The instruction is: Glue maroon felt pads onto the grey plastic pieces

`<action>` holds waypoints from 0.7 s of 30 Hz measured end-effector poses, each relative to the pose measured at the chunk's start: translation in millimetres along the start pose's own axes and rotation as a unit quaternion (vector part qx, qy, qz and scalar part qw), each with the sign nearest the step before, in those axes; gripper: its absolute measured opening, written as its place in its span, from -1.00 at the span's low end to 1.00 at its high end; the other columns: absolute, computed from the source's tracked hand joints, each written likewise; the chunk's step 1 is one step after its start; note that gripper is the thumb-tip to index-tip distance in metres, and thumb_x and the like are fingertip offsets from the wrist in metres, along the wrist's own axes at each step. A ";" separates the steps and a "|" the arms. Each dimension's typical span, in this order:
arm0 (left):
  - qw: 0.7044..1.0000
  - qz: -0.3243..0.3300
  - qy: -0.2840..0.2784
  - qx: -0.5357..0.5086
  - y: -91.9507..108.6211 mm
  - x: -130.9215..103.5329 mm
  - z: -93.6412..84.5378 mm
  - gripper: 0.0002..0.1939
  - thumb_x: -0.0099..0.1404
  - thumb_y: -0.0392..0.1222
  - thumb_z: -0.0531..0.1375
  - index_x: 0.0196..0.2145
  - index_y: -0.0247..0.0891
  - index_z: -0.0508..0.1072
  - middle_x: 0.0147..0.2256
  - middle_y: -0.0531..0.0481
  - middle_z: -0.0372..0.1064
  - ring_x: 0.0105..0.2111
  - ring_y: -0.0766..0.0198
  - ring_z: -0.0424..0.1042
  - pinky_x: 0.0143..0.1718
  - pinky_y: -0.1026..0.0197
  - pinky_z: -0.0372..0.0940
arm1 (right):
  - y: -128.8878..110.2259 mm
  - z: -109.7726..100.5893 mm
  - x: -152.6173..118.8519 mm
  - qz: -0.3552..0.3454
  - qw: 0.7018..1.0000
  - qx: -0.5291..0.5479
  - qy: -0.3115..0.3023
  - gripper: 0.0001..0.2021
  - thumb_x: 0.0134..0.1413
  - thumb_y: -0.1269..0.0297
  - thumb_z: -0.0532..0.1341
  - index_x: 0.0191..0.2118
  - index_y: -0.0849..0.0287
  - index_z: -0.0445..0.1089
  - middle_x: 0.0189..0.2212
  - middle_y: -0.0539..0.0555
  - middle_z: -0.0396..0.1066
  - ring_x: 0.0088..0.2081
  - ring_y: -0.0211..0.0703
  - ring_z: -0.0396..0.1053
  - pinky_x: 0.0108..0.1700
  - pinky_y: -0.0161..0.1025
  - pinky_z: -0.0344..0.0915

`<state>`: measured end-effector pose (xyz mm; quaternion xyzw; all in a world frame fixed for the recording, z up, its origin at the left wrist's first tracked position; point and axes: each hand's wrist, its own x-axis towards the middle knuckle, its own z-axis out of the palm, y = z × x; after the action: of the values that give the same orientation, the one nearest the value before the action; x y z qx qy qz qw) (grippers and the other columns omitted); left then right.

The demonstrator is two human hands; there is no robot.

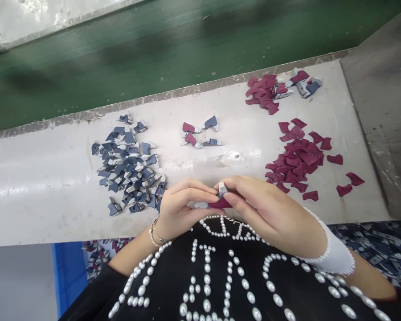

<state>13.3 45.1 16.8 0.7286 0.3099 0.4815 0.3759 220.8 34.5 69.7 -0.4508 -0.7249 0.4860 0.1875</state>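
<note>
Close to my chest, my left hand (183, 203) and my right hand (267, 207) meet with their fingertips around a small maroon-and-grey plastic piece (221, 203). A grey end of it sticks up between my right thumb and forefinger; the rest is partly covered by fingers. Both hands are closed in a pinch. Beyond them on the white table (53, 178) lie a few assembled pieces, two with maroon faces (190, 139) and two blue-and-grey (211, 122). Left of my left hand spreads a pile of blue-and-grey pieces (127, 165). Right of centre is a heap of maroon plates (299, 160).
Another maroon pile (262, 91) sits at the far right, beside several mixed pieces (309, 87). A green conveyor belt (153, 58) runs behind the table. A metal panel (384, 111) stands at the right. Below the table edge are a blue bin (67, 272) and blue-grey pieces (374, 245).
</note>
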 end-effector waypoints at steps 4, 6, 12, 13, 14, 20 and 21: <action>1.000 0.006 -0.020 -0.013 8.8 6.2 -5.0 -0.75 0.11 -0.25 0.45 -0.26 -0.32 0.54 -0.30 -0.04 0.55 -0.31 0.36 0.58 -0.22 0.38 0.52 | -4.8 -8.3 -5.6 -0.014 0.999 0.017 -0.025 -0.86 0.43 0.34 -0.02 -0.13 0.15 0.27 -0.31 -0.03 0.38 -0.32 -0.27 0.34 -0.26 -0.28 0.21; 1.000 0.008 -0.025 -0.015 12.0 8.1 -6.4 -0.74 0.09 -0.28 0.47 -0.26 -0.32 0.54 -0.31 -0.03 0.55 -0.32 0.36 0.58 -0.23 0.39 0.52 | -6.1 -10.0 -6.4 -0.024 0.999 0.011 -0.027 -0.86 0.41 0.35 0.00 -0.11 0.15 0.28 -0.32 -0.03 0.39 -0.33 -0.27 0.35 -0.27 -0.28 0.21; 0.999 0.016 -0.028 -0.021 15.4 9.9 -6.3 -0.74 0.09 -0.31 0.46 -0.26 -0.31 0.54 -0.31 -0.03 0.56 -0.34 0.37 0.57 -0.27 0.40 0.53 | -7.5 -11.7 -6.9 -0.035 0.999 0.003 -0.020 -0.87 0.38 0.35 0.04 -0.10 0.16 0.31 -0.32 -0.03 0.42 -0.35 -0.26 0.38 -0.27 -0.28 0.24; 0.999 0.018 -0.030 -0.023 15.6 10.1 -6.2 -0.74 0.09 -0.31 0.46 -0.26 -0.32 0.54 -0.30 -0.03 0.56 -0.34 0.37 0.57 -0.27 0.40 0.53 | -7.5 -11.7 -6.9 -0.036 0.999 0.001 -0.019 -0.87 0.38 0.35 0.04 -0.10 0.16 0.32 -0.32 -0.02 0.43 -0.35 -0.25 0.38 -0.27 -0.28 0.25; 0.999 0.019 -0.031 -0.023 15.7 10.2 -6.3 -0.74 0.09 -0.31 0.46 -0.25 -0.32 0.54 -0.30 -0.04 0.56 -0.34 0.37 0.57 -0.27 0.40 0.53 | -7.5 -11.7 -6.8 -0.036 0.999 -0.001 -0.017 -0.87 0.37 0.36 0.05 -0.10 0.16 0.32 -0.32 -0.01 0.43 -0.34 -0.24 0.39 -0.26 -0.27 0.26; 0.999 0.020 -0.030 -0.008 16.9 9.7 -6.4 -0.78 0.14 -0.33 0.44 -0.25 -0.31 0.54 -0.28 -0.03 0.56 -0.32 0.38 0.58 -0.25 0.41 0.54 | -8.9 -7.9 -3.6 -0.039 0.999 -0.013 0.008 -0.86 0.34 0.38 0.04 -0.17 0.15 0.35 -0.39 -0.01 0.38 -0.38 -0.18 0.36 -0.31 -0.22 0.26; 0.999 0.022 -0.029 -0.003 17.2 9.2 -6.2 -0.79 0.15 -0.32 0.43 -0.24 -0.31 0.54 -0.28 -0.03 0.56 -0.32 0.38 0.58 -0.25 0.41 0.54 | -9.4 -7.3 -3.1 -0.035 0.999 -0.014 0.009 -0.86 0.34 0.38 0.04 -0.19 0.16 0.34 -0.41 -0.02 0.37 -0.38 -0.19 0.35 -0.32 -0.22 0.25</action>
<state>12.2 45.2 37.2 0.7476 0.2813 0.4694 0.3763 223.2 34.7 81.7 -0.4321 -0.7451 0.4648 0.2050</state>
